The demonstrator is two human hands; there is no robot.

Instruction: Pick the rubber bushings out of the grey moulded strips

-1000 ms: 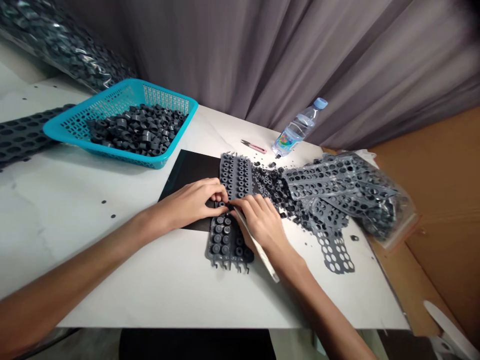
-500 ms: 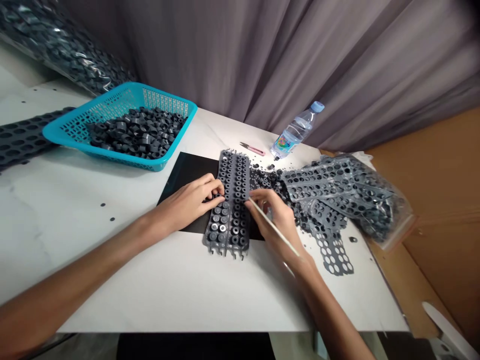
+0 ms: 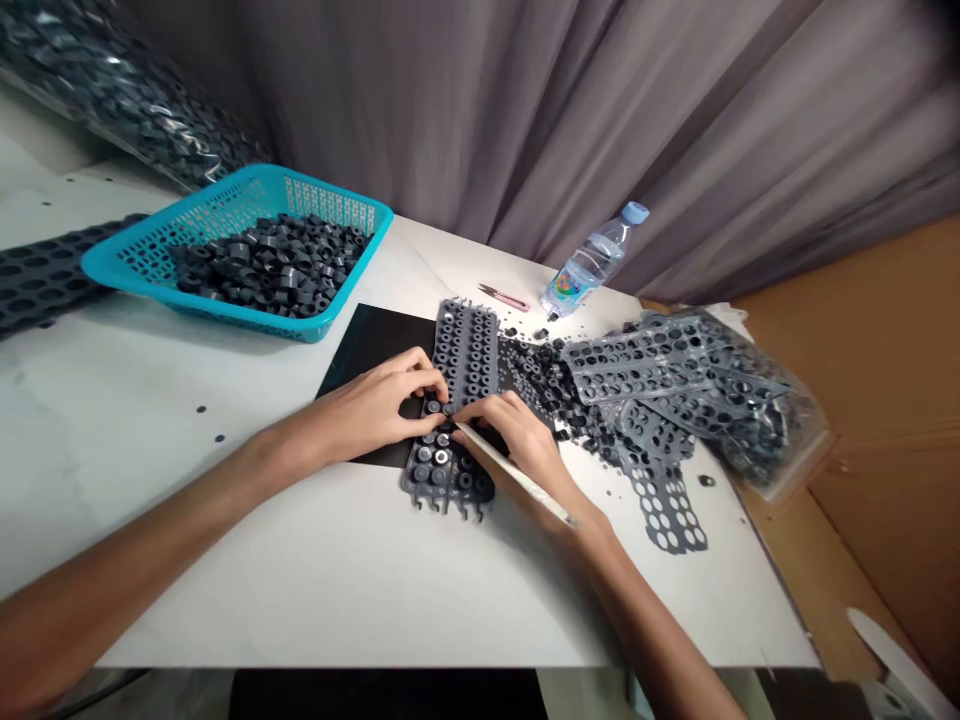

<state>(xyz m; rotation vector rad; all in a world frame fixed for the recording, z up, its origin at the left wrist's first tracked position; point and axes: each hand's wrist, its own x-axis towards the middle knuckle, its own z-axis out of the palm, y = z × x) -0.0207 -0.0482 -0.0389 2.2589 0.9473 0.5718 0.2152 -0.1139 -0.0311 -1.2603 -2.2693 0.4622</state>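
A dark grey molded rubber sheet [image 3: 466, 345] with rows of small ring-shaped parts lies lengthwise on a black mat [image 3: 360, 350]. My left hand [image 3: 394, 400] is at the sheet's left edge, its fingers curled and its thumb and index finger closed on the sheet. In my right hand [image 3: 517, 440] is a slim whitish stick-like tool [image 3: 529, 487], held with its tip over the sheet's lower middle, close to the left fingertips. The tool's exact kind is unclear. My right hand covers part of the sheet's right rows.
A blue basket [image 3: 330, 325] of grey rings stands at the back left, beside a perforated sheet [image 3: 45, 270]. Loose rings [image 3: 547, 375] and scraps lie to the right, with punched sheets [image 3: 645, 360] and a plastic bag [image 3: 780, 450]. Pink-handled snips [image 3: 504, 297] and a water bottle [image 3: 589, 265] are behind.
My right hand has moved left and slightly down across the sheet, bringing the tool tip from the right edge to near the left fingertips. My left hand has shifted slightly.
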